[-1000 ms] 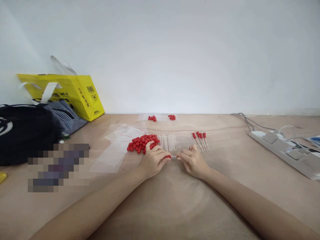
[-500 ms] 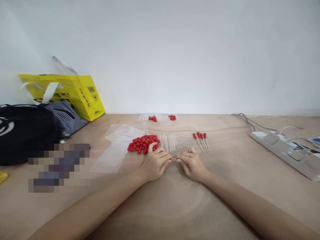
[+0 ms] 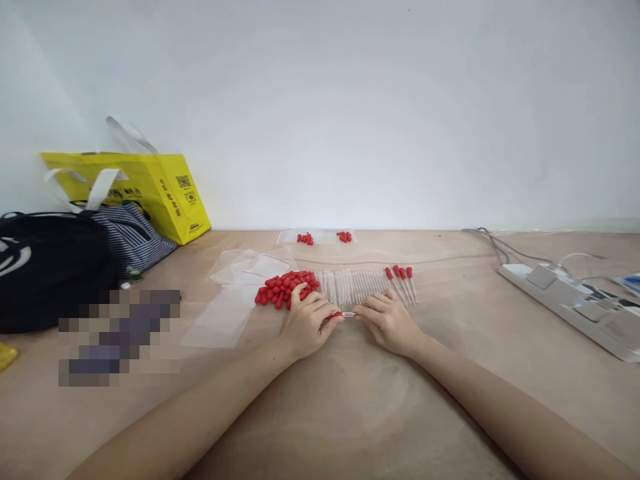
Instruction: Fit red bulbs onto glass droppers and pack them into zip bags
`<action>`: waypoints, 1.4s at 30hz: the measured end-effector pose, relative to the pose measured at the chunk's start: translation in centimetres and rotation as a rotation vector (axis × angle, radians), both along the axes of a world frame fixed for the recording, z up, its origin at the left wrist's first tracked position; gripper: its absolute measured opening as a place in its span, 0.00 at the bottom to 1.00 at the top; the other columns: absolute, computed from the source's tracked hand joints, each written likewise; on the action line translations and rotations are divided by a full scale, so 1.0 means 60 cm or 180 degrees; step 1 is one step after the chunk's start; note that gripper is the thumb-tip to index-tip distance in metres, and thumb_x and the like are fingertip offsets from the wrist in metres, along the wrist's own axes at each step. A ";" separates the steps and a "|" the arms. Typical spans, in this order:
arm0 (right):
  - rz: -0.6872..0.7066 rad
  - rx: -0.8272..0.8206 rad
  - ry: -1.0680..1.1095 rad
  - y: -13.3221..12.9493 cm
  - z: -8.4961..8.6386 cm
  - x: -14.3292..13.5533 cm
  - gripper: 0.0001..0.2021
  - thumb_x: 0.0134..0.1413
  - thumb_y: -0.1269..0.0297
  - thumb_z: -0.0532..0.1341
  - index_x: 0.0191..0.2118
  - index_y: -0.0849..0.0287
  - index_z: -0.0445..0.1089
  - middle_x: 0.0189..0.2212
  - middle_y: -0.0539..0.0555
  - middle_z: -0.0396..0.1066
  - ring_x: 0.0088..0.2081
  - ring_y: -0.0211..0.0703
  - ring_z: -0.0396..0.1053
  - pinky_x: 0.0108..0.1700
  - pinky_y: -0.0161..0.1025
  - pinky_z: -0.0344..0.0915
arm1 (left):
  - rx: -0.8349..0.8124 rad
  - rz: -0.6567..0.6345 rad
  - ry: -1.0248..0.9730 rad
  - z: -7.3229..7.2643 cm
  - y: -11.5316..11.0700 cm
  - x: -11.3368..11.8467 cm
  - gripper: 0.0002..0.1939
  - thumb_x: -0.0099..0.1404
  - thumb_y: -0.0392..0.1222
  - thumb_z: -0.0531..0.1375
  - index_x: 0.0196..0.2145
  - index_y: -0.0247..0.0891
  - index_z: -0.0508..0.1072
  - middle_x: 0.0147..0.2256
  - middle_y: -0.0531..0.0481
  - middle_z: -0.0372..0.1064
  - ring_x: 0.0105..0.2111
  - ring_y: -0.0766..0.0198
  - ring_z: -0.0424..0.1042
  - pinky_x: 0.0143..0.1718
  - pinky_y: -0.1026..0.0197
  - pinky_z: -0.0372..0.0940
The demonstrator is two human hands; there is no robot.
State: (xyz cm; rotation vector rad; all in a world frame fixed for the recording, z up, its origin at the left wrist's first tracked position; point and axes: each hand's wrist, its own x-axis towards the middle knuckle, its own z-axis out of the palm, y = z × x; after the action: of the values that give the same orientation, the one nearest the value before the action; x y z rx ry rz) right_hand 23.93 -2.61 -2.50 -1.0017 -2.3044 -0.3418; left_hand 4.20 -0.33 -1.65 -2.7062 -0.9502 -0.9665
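While the left hand [image 3: 309, 321] pinches a red bulbous rubbery cap [image 3: 335, 315], the right hand [image 3: 389, 321] pinches a slim clear glassy tube [image 3: 349, 314] at its three o'clock, seemingly keeping both aligned, matching red caps [image 3: 283, 289] heaped at ten, presumably for easy reach

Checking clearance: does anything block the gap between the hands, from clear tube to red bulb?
Nothing visible does. The red bulb in the left hand faces the clear tube in the right hand; whether they touch is unclear. The red pile lies beyond.
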 end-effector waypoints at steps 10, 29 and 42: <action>-0.0101 0.0115 -0.0136 0.006 -0.001 0.001 0.10 0.54 0.70 0.50 0.31 0.60 0.69 0.22 0.52 0.64 0.28 0.39 0.55 0.30 0.37 0.46 | -0.0122 0.0034 0.0022 0.004 -0.003 0.000 0.08 0.60 0.45 0.52 0.35 0.41 0.69 0.30 0.54 0.71 0.36 0.62 0.65 0.53 0.45 0.39; -0.2778 -0.1470 0.0530 0.087 -0.015 0.115 0.10 0.51 0.64 0.51 0.33 0.61 0.67 0.28 0.58 0.69 0.31 0.43 0.66 0.28 0.34 0.53 | 0.0284 0.1414 0.0030 -0.011 0.051 -0.042 0.07 0.53 0.45 0.57 0.30 0.42 0.68 0.39 0.47 0.64 0.43 0.51 0.59 0.48 0.38 0.40; -0.2851 -0.2139 0.0395 0.087 0.029 0.080 0.14 0.50 0.59 0.51 0.26 0.59 0.70 0.26 0.57 0.70 0.29 0.43 0.67 0.27 0.35 0.55 | 0.0181 0.1199 0.0190 0.006 0.062 -0.035 0.10 0.61 0.38 0.50 0.36 0.43 0.70 0.42 0.47 0.66 0.43 0.53 0.60 0.48 0.38 0.40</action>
State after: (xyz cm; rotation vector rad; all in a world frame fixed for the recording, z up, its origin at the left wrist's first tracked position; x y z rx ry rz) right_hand 28.74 2.59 -0.75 -2.2960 -1.7353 0.1835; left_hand 2.09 3.36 -1.30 -2.3702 -1.3326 -0.8172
